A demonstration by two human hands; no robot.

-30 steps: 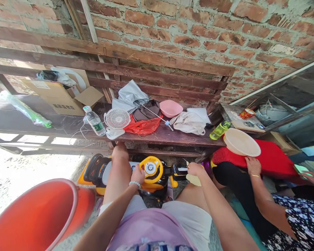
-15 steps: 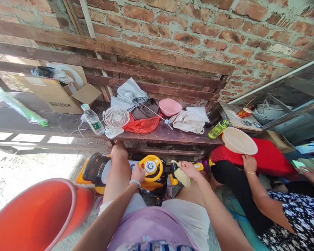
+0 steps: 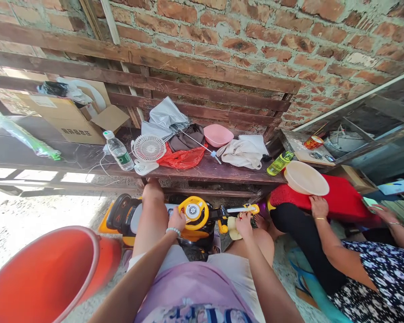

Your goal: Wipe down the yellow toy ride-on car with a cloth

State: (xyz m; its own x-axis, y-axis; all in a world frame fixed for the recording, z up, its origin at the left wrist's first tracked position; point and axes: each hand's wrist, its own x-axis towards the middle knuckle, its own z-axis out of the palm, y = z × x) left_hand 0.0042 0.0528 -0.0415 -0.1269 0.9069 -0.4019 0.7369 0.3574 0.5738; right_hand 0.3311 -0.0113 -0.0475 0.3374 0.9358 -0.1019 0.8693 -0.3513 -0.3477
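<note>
A toy ride-on car, yellow, black and grey, lies on its side across my lap area, partly hidden by my leg. My left hand is closed around the left rim of its yellow steering wheel. To the right of the wheel, my right hand grips a pale yellow cloth, its fingers bunched. That hand is beside a white and yellow bar joined to the car by a black part.
An orange-red tub stands at lower left. Ahead runs a dark wooden bench with a water bottle, fan, umbrella and pink bowl. At right, another person's hand touches a cream basin.
My right hand has drawn down and slightly left with the cloth, uncovering the white and yellow bar. My left hand stays on the wheel. The view has shifted slightly.
</note>
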